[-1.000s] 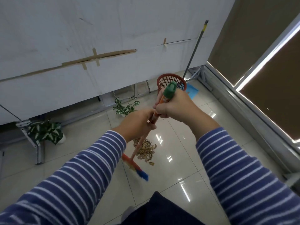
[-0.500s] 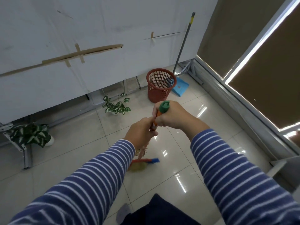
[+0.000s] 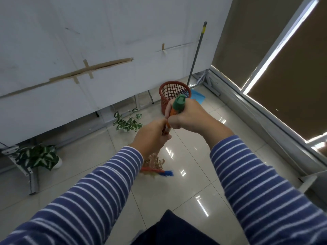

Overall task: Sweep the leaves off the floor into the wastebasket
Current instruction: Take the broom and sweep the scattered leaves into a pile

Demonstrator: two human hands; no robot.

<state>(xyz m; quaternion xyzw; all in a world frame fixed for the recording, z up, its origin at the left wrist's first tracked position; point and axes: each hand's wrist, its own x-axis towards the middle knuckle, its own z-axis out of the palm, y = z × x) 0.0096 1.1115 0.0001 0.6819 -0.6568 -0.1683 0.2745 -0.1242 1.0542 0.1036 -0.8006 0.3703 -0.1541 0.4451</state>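
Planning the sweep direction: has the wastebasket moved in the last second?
No. The wastebasket stands in the same spot, beside the blue dustpan and the leaning grey pole; only the camera shifted.

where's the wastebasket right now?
Head view, upper centre: the red wastebasket stands at the foot of the white wall, just left of the blue dustpan. The green-capped broom handle partly hides it.

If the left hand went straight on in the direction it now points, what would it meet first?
Most likely the right hand, which grips the broom handle just above the left hand. The red wastebasket lies beyond on the same line, though depth is unclear.
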